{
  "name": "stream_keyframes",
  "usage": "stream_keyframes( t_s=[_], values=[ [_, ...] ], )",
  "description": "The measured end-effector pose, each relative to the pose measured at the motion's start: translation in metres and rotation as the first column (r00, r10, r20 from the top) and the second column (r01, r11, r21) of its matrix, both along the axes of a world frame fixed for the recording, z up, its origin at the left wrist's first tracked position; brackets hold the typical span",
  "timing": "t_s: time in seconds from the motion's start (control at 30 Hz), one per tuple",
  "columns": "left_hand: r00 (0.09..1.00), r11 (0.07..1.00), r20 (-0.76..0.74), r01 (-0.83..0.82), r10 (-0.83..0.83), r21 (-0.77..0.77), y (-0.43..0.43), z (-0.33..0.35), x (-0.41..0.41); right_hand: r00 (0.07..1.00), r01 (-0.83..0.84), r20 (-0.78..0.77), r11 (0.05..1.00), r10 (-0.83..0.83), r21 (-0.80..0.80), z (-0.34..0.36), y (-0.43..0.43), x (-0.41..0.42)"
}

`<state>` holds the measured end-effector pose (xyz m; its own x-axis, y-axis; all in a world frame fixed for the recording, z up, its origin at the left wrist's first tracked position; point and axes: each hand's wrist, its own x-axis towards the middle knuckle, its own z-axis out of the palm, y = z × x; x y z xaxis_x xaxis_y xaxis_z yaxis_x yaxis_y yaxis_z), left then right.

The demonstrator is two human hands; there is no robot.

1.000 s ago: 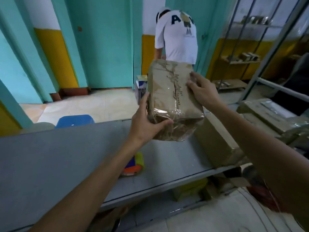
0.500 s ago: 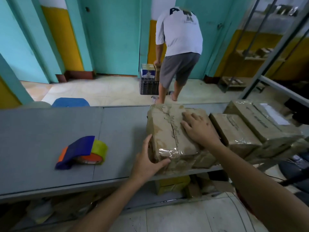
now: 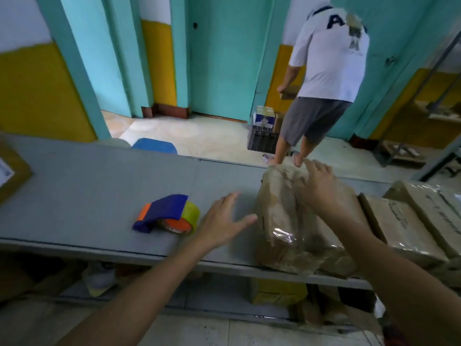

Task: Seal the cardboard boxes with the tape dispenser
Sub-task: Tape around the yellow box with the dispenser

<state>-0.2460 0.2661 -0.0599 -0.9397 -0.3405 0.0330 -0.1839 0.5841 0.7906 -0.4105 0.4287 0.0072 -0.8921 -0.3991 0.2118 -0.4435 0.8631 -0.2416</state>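
On the grey table point(image 3: 87, 191), right at the front edge, we've got the taped-up cardboard box point(image 3: 282, 221) sitting with its near end poking a bit past the lip. Our right hand point(image 3: 321, 188) lies flat on top of it, fingers spread, not gripping. Our left hand point(image 3: 224, 221) is clear of the box, open and splayed, hovering between it and the tape dispenser point(image 3: 167, 217), which lies on the table just left of that hand.

Main worry from here: if the right hand lets up or nudges the box toward us, it looks likely to tip off the edge, since nothing else steadies it. A careless grab could also shove the dispenser away.

Containers: more wrapped boxes point(image 3: 404, 226) sit packed just to the right, all closed, so we can't tell what's inside. Over by the door, a dark crate point(image 3: 262, 142) on the floor holds a blue-and-white carton point(image 3: 264, 117).
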Motion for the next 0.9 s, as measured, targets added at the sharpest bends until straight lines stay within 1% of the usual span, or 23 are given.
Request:
stream_keyframes(
  t_s=[0.07,0.13,0.17,0.27,0.4,0.5,0.6,0.67,0.77,0.83,0.9],
  values=[
    [0.984,0.991,-0.126,-0.130,0.128,-0.010,-0.042,0.018,0.023,0.995,-0.103,-0.008,0.991,0.103,-0.086,0.015,-0.051,0.015],
    [0.948,0.964,-0.191,-0.265,0.254,-0.031,-0.090,0.032,0.055,0.973,-0.220,0.035,0.964,0.227,-0.150,0.025,-0.114,0.038],
    [0.922,0.939,-0.209,-0.341,0.327,-0.038,-0.113,0.038,0.075,0.947,-0.300,0.061,0.936,0.316,-0.185,0.028,-0.146,0.053],
    [0.821,0.837,-0.237,-0.545,0.519,-0.055,-0.176,0.052,0.145,0.827,-0.520,0.077,0.809,0.557,-0.276,0.036,-0.238,0.109],
    [0.670,0.692,-0.276,-0.722,0.690,-0.022,-0.239,0.070,0.242,0.654,-0.696,0.056,0.629,0.754,-0.346,0.052,-0.335,0.194],
    [0.580,0.602,-0.294,-0.798,0.759,-0.021,-0.276,0.077,0.303,0.566,-0.746,0.041,0.533,0.823,-0.399,0.055,-0.385,0.251],
    [0.542,0.550,-0.279,-0.834,0.793,-0.057,-0.305,0.074,0.342,0.490,-0.790,0.083,0.482,0.868,-0.379,0.043,-0.420,0.290],
    [0.537,0.537,-0.266,-0.840,0.800,-0.082,-0.319,0.069,0.357,0.466,-0.801,0.134,0.481,0.875,-0.356,0.033,-0.435,0.305],
    [0.522,0.521,-0.244,-0.850,0.817,-0.073,-0.336,0.058,0.366,0.435,-0.808,0.185,0.472,0.881,-0.352,0.022,-0.451,0.315],
    [0.514,0.505,-0.222,-0.857,0.829,-0.100,-0.350,0.049,0.368,0.437,-0.802,0.204,0.482,0.876,-0.353,0.018,-0.465,0.314],
    [0.493,0.476,-0.203,-0.870,0.846,-0.130,-0.368,0.042,0.367,0.463,-0.777,0.234,0.518,0.855,-0.357,0.012,-0.485,0.306]
  ],
)
